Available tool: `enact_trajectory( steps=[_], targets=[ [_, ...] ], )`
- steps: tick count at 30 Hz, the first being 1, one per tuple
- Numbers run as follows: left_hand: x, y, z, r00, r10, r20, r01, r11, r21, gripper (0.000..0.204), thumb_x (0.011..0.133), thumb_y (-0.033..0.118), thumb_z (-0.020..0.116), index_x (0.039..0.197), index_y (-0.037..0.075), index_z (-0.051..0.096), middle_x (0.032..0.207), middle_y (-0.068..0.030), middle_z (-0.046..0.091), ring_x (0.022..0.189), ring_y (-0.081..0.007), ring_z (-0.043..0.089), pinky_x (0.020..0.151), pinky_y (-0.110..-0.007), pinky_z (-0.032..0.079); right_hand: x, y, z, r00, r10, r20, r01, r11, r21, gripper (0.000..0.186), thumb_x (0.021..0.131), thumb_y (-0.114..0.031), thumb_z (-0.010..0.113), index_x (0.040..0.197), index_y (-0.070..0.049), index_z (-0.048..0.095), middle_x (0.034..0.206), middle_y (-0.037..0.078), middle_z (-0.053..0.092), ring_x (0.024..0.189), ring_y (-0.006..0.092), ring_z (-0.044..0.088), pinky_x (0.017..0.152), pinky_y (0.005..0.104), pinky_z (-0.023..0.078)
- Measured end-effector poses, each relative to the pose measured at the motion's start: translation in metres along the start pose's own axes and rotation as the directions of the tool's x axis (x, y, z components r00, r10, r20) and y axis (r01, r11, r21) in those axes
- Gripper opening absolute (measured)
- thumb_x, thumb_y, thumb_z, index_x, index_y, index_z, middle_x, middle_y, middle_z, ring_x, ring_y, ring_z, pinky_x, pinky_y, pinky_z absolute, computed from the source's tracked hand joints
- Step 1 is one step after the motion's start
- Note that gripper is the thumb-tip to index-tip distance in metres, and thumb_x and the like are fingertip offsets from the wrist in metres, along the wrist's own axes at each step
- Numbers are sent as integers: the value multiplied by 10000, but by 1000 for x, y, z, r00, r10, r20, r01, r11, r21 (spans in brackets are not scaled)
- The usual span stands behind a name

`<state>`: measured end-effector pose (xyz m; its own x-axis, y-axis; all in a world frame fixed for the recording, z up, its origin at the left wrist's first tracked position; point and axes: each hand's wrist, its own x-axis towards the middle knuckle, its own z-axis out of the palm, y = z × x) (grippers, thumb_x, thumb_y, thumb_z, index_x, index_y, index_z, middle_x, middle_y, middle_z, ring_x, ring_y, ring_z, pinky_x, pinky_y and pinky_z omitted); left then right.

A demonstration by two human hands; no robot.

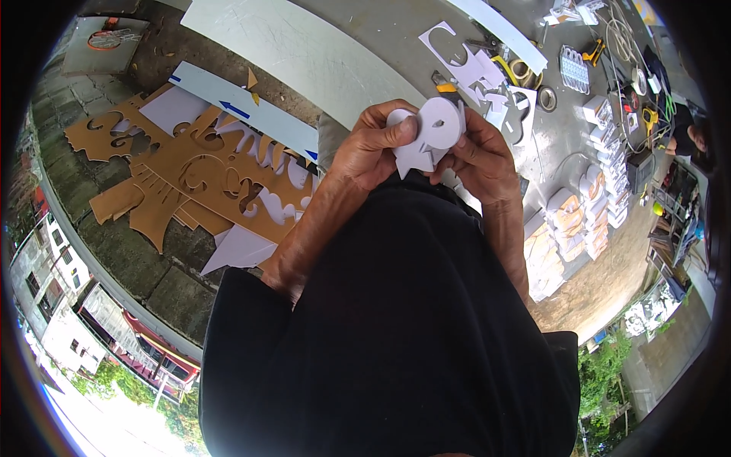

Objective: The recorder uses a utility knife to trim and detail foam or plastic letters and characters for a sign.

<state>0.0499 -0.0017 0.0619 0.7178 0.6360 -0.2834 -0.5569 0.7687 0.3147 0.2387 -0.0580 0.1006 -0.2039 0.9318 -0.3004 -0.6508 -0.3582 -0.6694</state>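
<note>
Between both hands, in front of my chest, is a white flat cut-out piece (pixel 439 126) with rounded lobes, a small hole and a pointed lower end. My left hand (pixel 377 145) pinches its left lobe, thumb on the face. My right hand (pixel 483 156) grips the right edge with thumb and fingers; some fingertips are hidden behind it. Just beyond the piece lies a yellow-and-dark hand tool (pixel 445 84), partly covered. White sheet offcuts with curved cut-outs (pixel 449 49) lie past it.
To the left, brown cut-out sheets (pixel 202 179) are piled on paving beside a white strip with blue arrows (pixel 244 110). A long pale board (pixel 293 53) stretches beyond. Tape rolls (pixel 547 97), cables (pixel 623 42) and stacked white cut letters (pixel 567 221) are at right.
</note>
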Motion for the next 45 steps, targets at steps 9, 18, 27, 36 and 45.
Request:
enact_trajectory(
  steps=[9,18,27,36,45],
  targets=[
    [-10,33,-25,792,525,-311,-488,851,194,118,913,97,687,993,16,656,982,-86,685,912,-191,657,862,-360,561,-25,-43,-13,788,-368,-494,256,925,-280,227,991,-131,536,1164,16,555,990,188,685,789,285,716,666,410,623],
    [-13,32,-12,812,457,-362,-415,889,193,142,937,118,674,1030,13,692,969,-75,700,904,-147,650,850,-298,538,-45,-61,-116,576,-802,-160,-410,-114,-905,268,961,-171,592,1187,-28,579,996,149,681,730,240,703,580,323,561],
    [-12,24,-11,828,405,-387,-368,914,168,173,922,97,687,1079,25,685,991,-60,704,935,-132,643,881,-308,538,-28,51,-93,759,-577,-301,-424,-87,-902,220,905,-131,674,1064,-12,582,968,188,617,800,299,673,681,410,540],
    [-16,20,-25,815,405,-414,-307,909,283,209,929,78,669,1132,28,667,1019,-68,702,915,-145,657,842,-301,550,-42,41,-88,703,-626,-338,-440,-9,-898,272,874,-159,691,1098,-48,585,1040,177,605,908,368,632,747,471,517],
    [-12,18,-5,829,388,-402,-275,910,311,218,899,65,710,1104,3,672,1016,-109,695,920,-158,650,853,-303,550,9,37,-81,915,-393,-97,-253,-368,-895,572,822,-213,741,1311,-56,491,1154,163,570,1083,349,548,940,460,456]
  ],
)
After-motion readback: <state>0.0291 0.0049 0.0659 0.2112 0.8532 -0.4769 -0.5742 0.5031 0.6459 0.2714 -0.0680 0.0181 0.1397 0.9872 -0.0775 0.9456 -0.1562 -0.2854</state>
